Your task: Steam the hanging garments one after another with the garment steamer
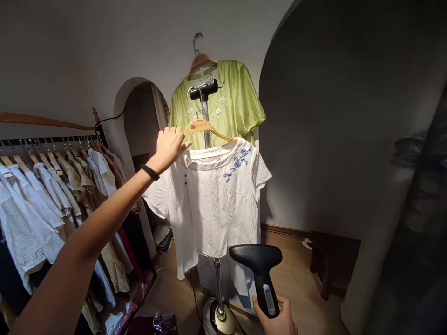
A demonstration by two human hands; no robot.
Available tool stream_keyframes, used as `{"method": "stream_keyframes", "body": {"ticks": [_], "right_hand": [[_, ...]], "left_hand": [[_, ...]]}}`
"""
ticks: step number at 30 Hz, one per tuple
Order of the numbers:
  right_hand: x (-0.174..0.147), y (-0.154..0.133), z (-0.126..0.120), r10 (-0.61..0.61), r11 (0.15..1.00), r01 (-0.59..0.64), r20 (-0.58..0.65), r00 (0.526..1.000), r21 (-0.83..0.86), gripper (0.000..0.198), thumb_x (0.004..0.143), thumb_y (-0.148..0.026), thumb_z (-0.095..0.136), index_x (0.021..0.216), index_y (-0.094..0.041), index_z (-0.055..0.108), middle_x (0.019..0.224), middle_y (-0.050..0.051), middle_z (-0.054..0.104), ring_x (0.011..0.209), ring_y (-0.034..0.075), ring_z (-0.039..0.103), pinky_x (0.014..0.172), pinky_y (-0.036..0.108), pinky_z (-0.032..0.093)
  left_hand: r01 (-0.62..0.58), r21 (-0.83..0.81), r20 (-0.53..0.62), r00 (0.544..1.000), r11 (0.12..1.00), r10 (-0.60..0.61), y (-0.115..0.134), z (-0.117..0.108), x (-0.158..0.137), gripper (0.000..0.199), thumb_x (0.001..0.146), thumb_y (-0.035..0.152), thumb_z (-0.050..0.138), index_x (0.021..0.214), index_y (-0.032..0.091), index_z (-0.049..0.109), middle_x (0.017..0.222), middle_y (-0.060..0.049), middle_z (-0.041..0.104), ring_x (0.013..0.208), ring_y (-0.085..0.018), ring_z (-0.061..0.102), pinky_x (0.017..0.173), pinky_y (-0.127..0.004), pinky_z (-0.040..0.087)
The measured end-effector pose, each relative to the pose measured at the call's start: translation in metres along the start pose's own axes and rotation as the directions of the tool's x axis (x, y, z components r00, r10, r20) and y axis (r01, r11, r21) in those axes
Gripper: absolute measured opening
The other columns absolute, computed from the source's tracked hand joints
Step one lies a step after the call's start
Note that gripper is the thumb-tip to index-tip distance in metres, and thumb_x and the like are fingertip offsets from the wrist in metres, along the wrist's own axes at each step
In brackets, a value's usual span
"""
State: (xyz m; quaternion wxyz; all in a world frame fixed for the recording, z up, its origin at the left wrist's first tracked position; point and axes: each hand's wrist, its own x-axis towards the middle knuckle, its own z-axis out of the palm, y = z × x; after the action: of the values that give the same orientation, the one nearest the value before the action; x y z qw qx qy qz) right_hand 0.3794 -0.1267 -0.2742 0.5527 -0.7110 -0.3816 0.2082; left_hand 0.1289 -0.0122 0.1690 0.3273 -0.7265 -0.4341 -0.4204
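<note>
A white short-sleeved blouse point(213, 204) with blue flower embroidery hangs on a wooden hanger point(200, 126) from the pole of a standing garment steamer point(218, 284). My left hand point(169, 146) is closed over the blouse's left shoulder at the hanger's end; its fingertips are partly hidden. Low on the right, my right hand point(275, 318) grips the handle of a black steamer head point(256, 256). The steamer head is in front of the blouse's lower right part.
Behind the blouse, a green blouse point(240, 93) hangs on the wall. Along the left runs a rack with several hung shirts point(45, 195). A dark wooden bench point(333, 260) stands at the right. Plastic-wrapped bundles point(153, 323) lie on the floor in front.
</note>
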Motion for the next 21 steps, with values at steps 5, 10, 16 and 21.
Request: {"method": "stream_keyframes", "body": {"ticks": [5, 10, 16, 21], "right_hand": [[0.035, -0.018, -0.038, -0.07, 0.995, 0.069, 0.023, 0.997, 0.068, 0.053, 0.053, -0.067, 0.062, 0.082, -0.027, 0.041, 0.065, 0.002, 0.062, 0.064, 0.03, 0.062, 0.059, 0.036, 0.044], [0.079, -0.054, -0.068, -0.21, 0.974, 0.204, 0.061, 0.976, 0.097, 0.05, 0.059, -0.062, 0.062, 0.086, -0.026, 0.041, 0.067, 0.001, 0.061, 0.065, 0.025, 0.06, 0.06, 0.033, 0.043], [0.113, -0.122, -0.072, -0.456, 0.88, 0.437, 0.081, 0.886, 0.185, 0.045, 0.064, -0.055, 0.065, 0.087, -0.025, 0.04, 0.068, -0.001, 0.06, 0.061, 0.021, 0.059, 0.058, 0.029, 0.041], [0.136, -0.168, -0.049, -0.538, 0.834, 0.511, 0.1, 0.837, 0.206, 0.043, 0.064, -0.051, 0.063, 0.088, -0.025, 0.039, 0.069, -0.001, 0.06, 0.065, 0.022, 0.06, 0.059, 0.029, 0.041]], "left_hand": [[0.183, 0.152, 0.138, 0.969, 0.971, -0.204, 0.012, 0.021, 0.023, 0.011, 0.081, 0.023, 0.061, 0.088, 0.014, 0.06, 0.082, -0.014, 0.062, 0.095, -0.036, 0.06, 0.086, -0.045, 0.043], [0.232, 0.196, 0.132, 0.956, 0.953, -0.26, 0.007, 0.016, 0.025, 0.012, 0.079, 0.023, 0.061, 0.089, 0.016, 0.059, 0.084, -0.014, 0.063, 0.095, -0.035, 0.06, 0.086, -0.044, 0.043], [0.313, 0.266, 0.103, 0.931, 0.912, -0.35, 0.004, 0.013, 0.027, 0.017, 0.083, 0.027, 0.055, 0.096, 0.017, 0.059, 0.093, -0.013, 0.065, 0.099, -0.031, 0.058, 0.088, -0.04, 0.042], [0.296, 0.423, 0.152, 0.909, 0.856, -0.389, 0.002, 0.005, 0.026, 0.027, 0.088, 0.031, 0.046, 0.108, 0.019, 0.059, 0.107, -0.011, 0.066, 0.099, -0.028, 0.058, 0.085, -0.035, 0.042]]}}
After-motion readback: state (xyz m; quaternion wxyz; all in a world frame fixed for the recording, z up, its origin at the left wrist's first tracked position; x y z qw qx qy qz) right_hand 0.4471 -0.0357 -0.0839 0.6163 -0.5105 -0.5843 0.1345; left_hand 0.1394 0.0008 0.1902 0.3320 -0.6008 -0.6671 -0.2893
